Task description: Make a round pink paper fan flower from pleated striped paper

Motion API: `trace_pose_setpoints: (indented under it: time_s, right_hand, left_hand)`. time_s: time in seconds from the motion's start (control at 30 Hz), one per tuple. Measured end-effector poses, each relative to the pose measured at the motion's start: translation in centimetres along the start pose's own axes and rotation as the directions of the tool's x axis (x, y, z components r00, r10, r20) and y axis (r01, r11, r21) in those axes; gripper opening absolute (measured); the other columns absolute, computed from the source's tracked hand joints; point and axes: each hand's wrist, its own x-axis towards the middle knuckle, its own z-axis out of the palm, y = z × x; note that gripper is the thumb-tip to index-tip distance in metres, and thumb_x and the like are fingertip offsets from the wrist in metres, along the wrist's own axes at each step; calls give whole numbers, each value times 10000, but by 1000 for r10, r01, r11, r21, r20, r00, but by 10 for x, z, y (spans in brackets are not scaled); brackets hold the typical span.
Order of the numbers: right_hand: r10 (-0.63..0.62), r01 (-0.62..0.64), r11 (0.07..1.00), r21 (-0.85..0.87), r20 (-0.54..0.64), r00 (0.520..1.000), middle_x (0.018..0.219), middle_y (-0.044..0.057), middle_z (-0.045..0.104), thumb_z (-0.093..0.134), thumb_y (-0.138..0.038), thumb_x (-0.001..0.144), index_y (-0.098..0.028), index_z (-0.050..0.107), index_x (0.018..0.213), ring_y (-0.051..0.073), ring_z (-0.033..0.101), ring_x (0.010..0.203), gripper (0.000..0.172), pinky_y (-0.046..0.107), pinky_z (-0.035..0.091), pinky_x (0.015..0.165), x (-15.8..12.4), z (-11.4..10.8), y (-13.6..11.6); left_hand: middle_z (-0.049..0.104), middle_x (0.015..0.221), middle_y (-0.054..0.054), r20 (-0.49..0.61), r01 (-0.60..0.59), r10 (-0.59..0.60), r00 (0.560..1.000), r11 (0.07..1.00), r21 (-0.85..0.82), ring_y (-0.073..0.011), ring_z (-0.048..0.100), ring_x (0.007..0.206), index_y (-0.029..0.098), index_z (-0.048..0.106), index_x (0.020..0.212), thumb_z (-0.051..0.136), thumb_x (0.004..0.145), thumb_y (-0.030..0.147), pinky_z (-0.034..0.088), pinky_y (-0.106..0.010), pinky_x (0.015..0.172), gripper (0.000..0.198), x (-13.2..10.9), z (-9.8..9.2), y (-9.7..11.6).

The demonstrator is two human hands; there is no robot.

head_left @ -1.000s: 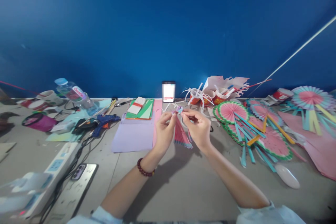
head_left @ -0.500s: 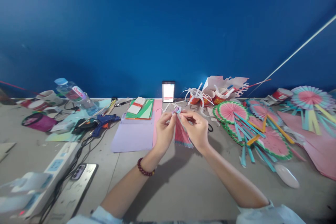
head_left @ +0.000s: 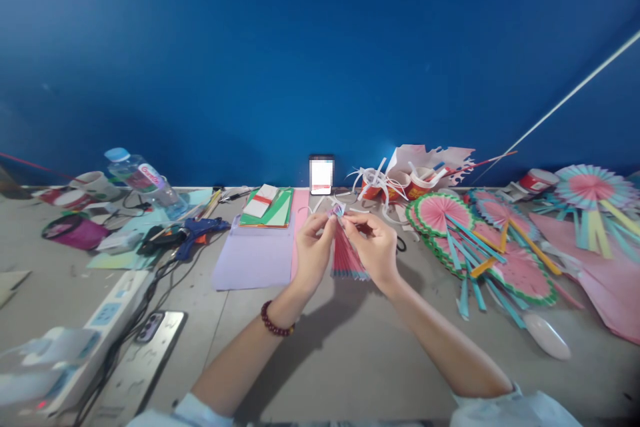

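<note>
A pleated strip of pink paper with blue and purple edges (head_left: 347,257) hangs between my hands, its folds fanning out toward me at the lower end. My left hand (head_left: 315,243) pinches the gathered upper end from the left, a beaded bracelet on that wrist. From the right, the thumb and fingertips of my right hand (head_left: 373,243) pinch the same end. Fingers cover part of the folds. Just beyond my hands lie white paper scraps. Black scissor handles (head_left: 401,244) show partly beside my right hand.
Finished paper fans (head_left: 525,270) lie at the right, near a white oval object (head_left: 549,336). Purple sheets (head_left: 253,263) and a blue glue gun (head_left: 197,233) are at the left, with a power strip (head_left: 103,327) and phone (head_left: 155,353) nearer. A lit phone (head_left: 321,175) leans against the wall.
The lower folds of the pleated paper have spread a little wider, and its gathered tip has shifted slightly. Both hands stay in nearly the same place.
</note>
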Motion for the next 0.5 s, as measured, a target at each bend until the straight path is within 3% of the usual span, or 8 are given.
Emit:
trace_pose_setpoints:
  time_s: [0.5]
  right_hand:
    - [-14, 14, 1000, -3, 41, 999, 845, 31, 737, 646, -279, 780, -220, 720, 793, 182, 682, 779, 96, 291, 551, 698, 3, -2, -6]
  left_hand:
    - [585, 722, -20, 0, 17, -17, 1000, 998, -60, -126, 551, 682, 196, 705, 751, 612, 812, 419, 440, -245, 593, 250, -3, 1, 6]
